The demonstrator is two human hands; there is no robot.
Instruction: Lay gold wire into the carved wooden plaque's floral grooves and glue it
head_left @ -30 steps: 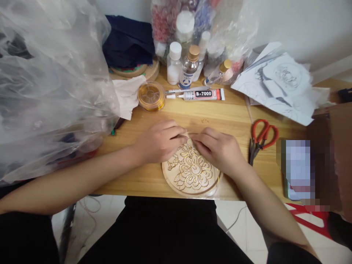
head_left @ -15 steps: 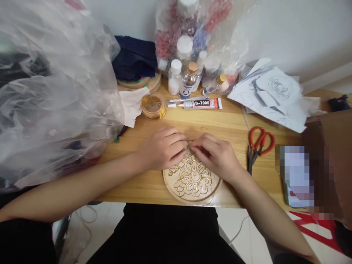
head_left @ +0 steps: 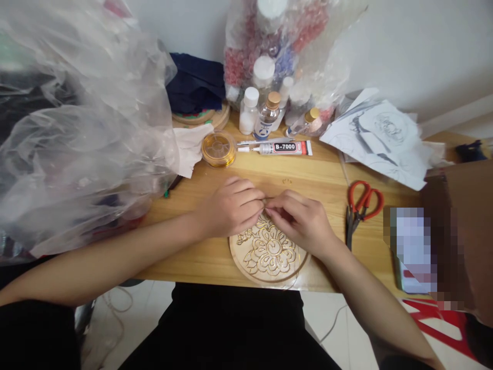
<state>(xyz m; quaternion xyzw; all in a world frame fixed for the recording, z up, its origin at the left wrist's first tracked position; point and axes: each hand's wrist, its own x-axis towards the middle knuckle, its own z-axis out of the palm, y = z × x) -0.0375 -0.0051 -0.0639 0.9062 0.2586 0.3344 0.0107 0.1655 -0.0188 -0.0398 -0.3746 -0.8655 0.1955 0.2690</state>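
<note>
A round wooden plaque lies near the table's front edge, bearing a flower outlined in gold wire. Over its upper part, my left hand and my right hand meet fingertip to fingertip. Both hands are closed in a pinch. A short stretch of thin wire shows between them; the fingers hide most of it and the top of the plaque. Beyond the hands lie tiny gold wire pieces. A spool of gold wire rests further back.
Behind are a B-7000 glue tube, a metallic pen-like tool and small bottles. Orange-handled scissors lie right, near printed papers and a phone. Clear plastic bags crowd the left, beside dark blue cloth.
The fingertips of both hands have drawn slightly closer together above the plaque. The view has shifted a little; the plaque and the things around it stay in place.
</note>
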